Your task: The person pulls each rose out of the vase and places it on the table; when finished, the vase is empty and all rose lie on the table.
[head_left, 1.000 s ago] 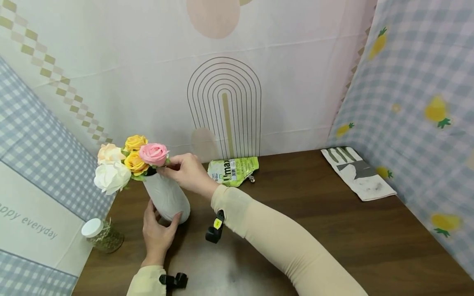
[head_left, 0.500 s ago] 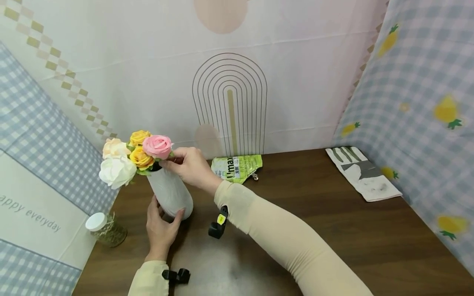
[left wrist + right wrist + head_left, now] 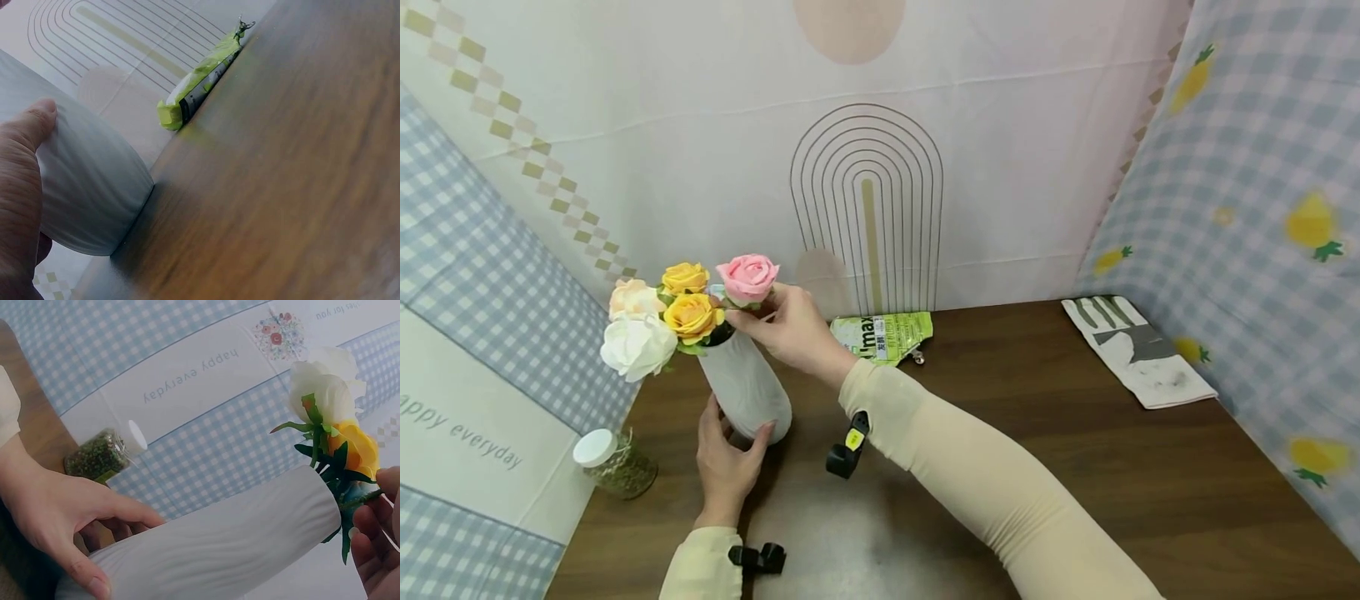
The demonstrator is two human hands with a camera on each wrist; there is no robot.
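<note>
Pink rose (image 3: 748, 279): higher now, farther from the yellow roses (image 3: 692, 318).
Right hand (image 3: 795, 330): fingers pinch its stem (image 3: 362, 499).
Left hand (image 3: 727, 468): fingers clasp the vase (image 3: 745, 387) low, near the counter (image 3: 1000, 400).

Perhaps a home corner — wooden table (image 3: 1135, 483), patterned cloth hangings (image 3: 1247, 158).

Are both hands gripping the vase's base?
No, the left hand grips the white vase near its base, while the right hand holds the pink rose below its bloom.

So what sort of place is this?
Probably a staged, homely corner: patterned cloths line the back and sides of a wood-grain table, where a vase holds flowers.
</note>
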